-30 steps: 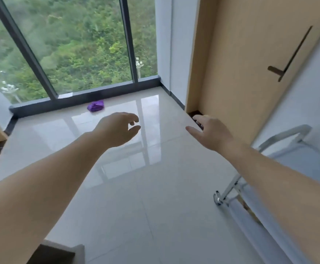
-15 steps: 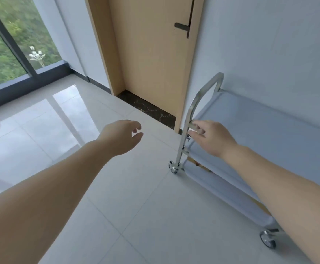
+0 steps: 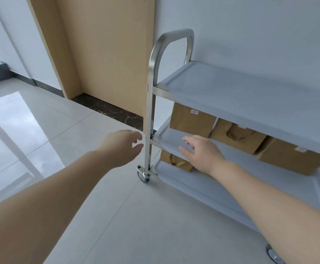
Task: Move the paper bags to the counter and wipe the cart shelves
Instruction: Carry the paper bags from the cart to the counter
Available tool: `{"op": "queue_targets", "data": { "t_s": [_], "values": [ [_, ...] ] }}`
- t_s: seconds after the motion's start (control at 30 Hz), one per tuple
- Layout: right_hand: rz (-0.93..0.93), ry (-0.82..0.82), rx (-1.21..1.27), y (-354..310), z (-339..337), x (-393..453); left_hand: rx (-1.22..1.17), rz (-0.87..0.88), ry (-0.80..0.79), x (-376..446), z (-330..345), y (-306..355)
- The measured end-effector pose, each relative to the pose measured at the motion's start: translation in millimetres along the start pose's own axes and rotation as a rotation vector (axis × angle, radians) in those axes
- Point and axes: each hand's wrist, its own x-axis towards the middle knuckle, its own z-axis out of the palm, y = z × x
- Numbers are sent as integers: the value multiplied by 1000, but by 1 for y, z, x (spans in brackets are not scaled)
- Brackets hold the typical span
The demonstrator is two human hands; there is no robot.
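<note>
Just beyond the right hand (image 3: 203,153), fingers loosely spread over the grey cart's middle shelf (image 3: 166,138), stand brown paper bags (image 3: 191,121); the left hand (image 3: 122,145) hovers relaxed beside the steel upright (image 3: 148,119), holding nothing.

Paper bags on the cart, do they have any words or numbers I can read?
"4": handwritten on a small white sticker on the left paper bag, middle shelf.
White label on the right paper bag: too blurred to read.
Middle paper bag: a small pale mark, unreadable.
Nothing else bears text.
</note>
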Motion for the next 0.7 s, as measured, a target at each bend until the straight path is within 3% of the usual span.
{"op": "queue_targets", "data": {
  "t_s": [0.3, 0.53, 0.7],
  "values": [
    [51, 144, -151, 113, 80, 10, 4, 120, 127, 38, 155, 14],
    [133, 141, -256, 154, 65, 23, -15, 122, 149, 53, 162, 28],
    [174, 260, -417, 190, 30, 44, -8, 117, 161, 68, 166, 40]
  ]
}}
